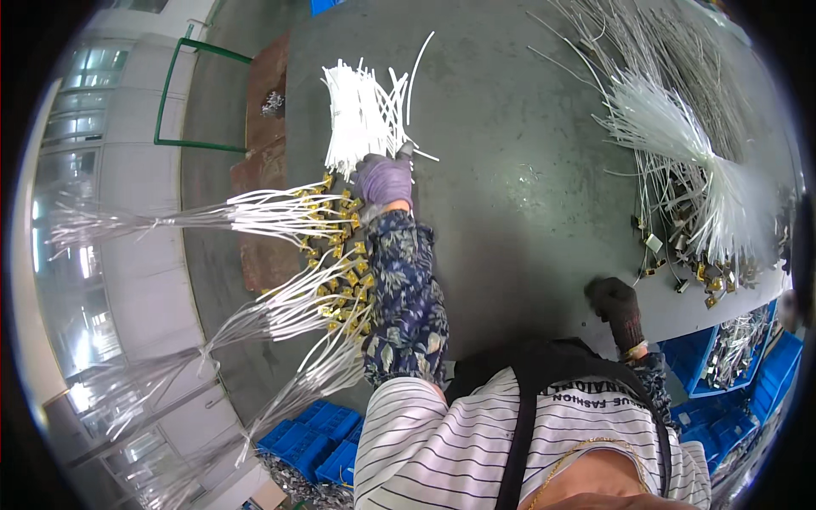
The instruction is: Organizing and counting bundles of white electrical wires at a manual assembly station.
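Observation:
In a purple glove with grey fingertips, my left hand (384, 180) reaches into the near end of a loose pile of thin white tubes (357, 110). Its fingers are bent over the tube ends, partly hidden by the back of the hand. Beside its wrist, bundles of white-sleeved wires (280, 212) with small yellow-brown connectors (348, 276) lie along the left table edge. My right hand (614, 302), in a dark glove, is over the near right part of the table with its fingers curled. What it holds, if anything, is hidden. A thin wire end lies close to it.
A large tied bundle of clear-white strands (671, 127) with grey wires and connectors covers the right of the grey table (501, 170). Blue bins (722, 357) with metal parts stand below right; more blue bins (319, 438) are below left. A green metal frame (166, 93) rises beyond the left edge.

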Demonstrator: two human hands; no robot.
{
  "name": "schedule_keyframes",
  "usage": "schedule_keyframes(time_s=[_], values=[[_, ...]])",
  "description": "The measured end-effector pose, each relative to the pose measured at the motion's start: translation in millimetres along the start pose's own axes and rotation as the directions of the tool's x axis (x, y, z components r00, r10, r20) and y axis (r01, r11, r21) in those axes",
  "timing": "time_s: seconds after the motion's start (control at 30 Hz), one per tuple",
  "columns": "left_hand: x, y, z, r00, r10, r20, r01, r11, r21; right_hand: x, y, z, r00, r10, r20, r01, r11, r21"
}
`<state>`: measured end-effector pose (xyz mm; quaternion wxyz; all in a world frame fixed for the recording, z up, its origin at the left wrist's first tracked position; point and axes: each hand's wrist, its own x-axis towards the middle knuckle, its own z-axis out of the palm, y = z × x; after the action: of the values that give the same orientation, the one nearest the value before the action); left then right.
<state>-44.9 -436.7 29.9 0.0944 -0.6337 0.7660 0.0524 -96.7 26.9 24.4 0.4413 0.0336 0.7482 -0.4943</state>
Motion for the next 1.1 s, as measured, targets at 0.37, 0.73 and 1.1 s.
schedule_keyframes(time_s=[0.37, 0.73, 1.1], values=[[38, 31, 88, 0.917, 0.388, -0.091, -0.395, 0.856, -0.335, 1, 2, 0, 0.999, -0.014, 0.038, 0.020, 0.984, -0.176], [-106, 9, 1, 0.672, 0.602, 0.431, 0.370, 0.231, -0.900, 58, -109, 75, 0.860, -0.305, 0.410, 0.266, 0.952, 0.151], [-141, -26, -15, 0.614, 0.643, 0.457, 0.430, 0.213, -0.877, 160, -157, 185, 0.554, -0.386, 0.737, 0.118, 0.913, 0.390]])
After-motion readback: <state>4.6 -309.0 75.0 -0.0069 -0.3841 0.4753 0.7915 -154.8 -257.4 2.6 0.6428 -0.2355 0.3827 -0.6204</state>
